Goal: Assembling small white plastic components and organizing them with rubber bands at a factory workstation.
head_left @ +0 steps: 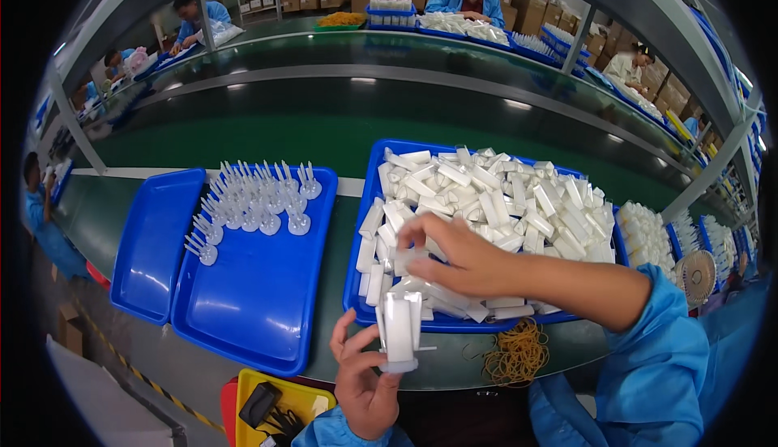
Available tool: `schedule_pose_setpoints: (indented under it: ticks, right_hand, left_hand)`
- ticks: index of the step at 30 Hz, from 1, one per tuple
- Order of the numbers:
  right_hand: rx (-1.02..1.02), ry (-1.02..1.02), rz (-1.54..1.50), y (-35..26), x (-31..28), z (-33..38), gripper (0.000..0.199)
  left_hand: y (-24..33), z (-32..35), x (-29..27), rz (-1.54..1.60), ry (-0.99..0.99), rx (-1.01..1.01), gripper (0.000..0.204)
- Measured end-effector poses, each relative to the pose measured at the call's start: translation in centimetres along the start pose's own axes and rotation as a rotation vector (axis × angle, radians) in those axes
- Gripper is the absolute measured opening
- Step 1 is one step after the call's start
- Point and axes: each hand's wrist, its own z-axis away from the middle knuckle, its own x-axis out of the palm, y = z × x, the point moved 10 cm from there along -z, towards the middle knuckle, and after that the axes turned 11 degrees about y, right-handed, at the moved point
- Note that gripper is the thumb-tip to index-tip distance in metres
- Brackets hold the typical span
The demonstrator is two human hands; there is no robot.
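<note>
While my left hand (369,390) pinches a pronged holder (398,335) beside the heaped tray's (352,295) near-left corner, my right hand (454,259) apparently pinches a blurred, pale piece (412,262).

Rubber bands (516,355) lie before the tray (357,282) of packets (493,206).

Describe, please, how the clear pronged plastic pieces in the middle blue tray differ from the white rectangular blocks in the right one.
The clear pronged plastic pieces look transparent, while the white rectangular blocks look opaque. The pieces stand on round bases; the blocks lie heaped at mixed angles. The pieces cover only the far part of the middle blue tray; the blocks cover most of the right blue tray. Both are numerous.
</note>
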Motion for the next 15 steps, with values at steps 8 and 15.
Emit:
schedule_pose_setpoints:
  ticks: [8, 15]
  right_hand:
    - [-0.205, -0.077, 0.572, 2.6, 3.5, -1.6, 0.027]
    - [0.212, 0.075, -0.130, 2.8, -2.9, 0.7, 0.026]
  left_hand:
    - [1.4, 0.5, -0.1, -0.043, -0.087, 0.012, 0.014]
    - [1.9, 1.2, 1.7, -0.122, -0.176, 0.188, 0.027]
